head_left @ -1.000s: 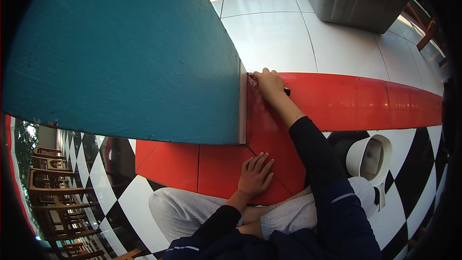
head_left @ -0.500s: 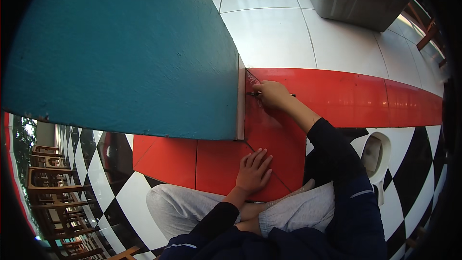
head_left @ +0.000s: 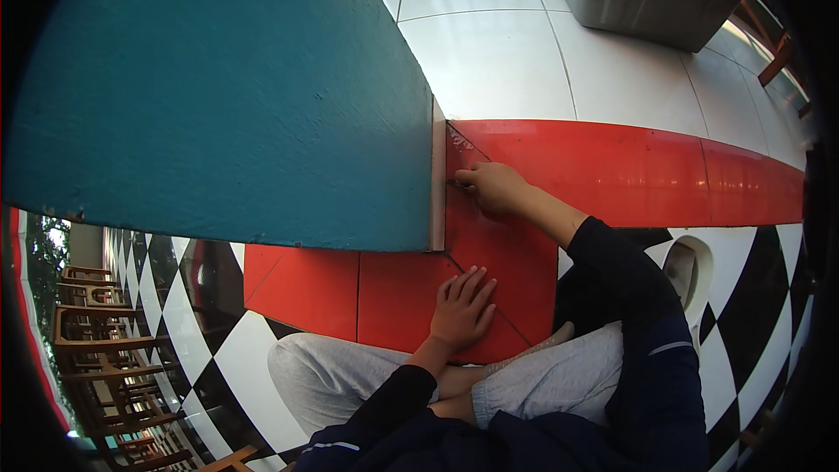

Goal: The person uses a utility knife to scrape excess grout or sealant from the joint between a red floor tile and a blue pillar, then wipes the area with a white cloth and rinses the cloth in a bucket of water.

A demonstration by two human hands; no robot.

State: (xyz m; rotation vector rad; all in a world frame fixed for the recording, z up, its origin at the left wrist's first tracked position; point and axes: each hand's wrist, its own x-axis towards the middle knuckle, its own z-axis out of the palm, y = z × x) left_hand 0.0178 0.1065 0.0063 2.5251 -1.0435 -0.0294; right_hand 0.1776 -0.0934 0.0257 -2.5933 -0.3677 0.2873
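Note:
My right hand (head_left: 495, 189) is closed at the foot of the blue-green wall (head_left: 218, 105), low over the red tiles (head_left: 524, 253). Its fingers pinch a slim dark tool (head_left: 453, 182); only a small dark end shows, against the wall's pale base strip (head_left: 438, 183), and its kind is hidden by the hand. Just beyond the fingers, whitish marks (head_left: 461, 139) lie on the tile in the corner. Nearer to me, my left hand (head_left: 463, 306) rests flat on the red tiles with its fingers spread, holding nothing.
White tiles (head_left: 489, 61) stretch beyond the red strip, with a grey metal box (head_left: 647, 0) at the far right. To my right lies a white plastic container with a handle (head_left: 686, 275), partly behind my sleeve. Wooden chairs (head_left: 96, 341) stand at left on the black-and-white checkered floor.
My right hand has come a little nearer to me along the wall's base, with the dark tool still in its fingers. My left hand stays in place.

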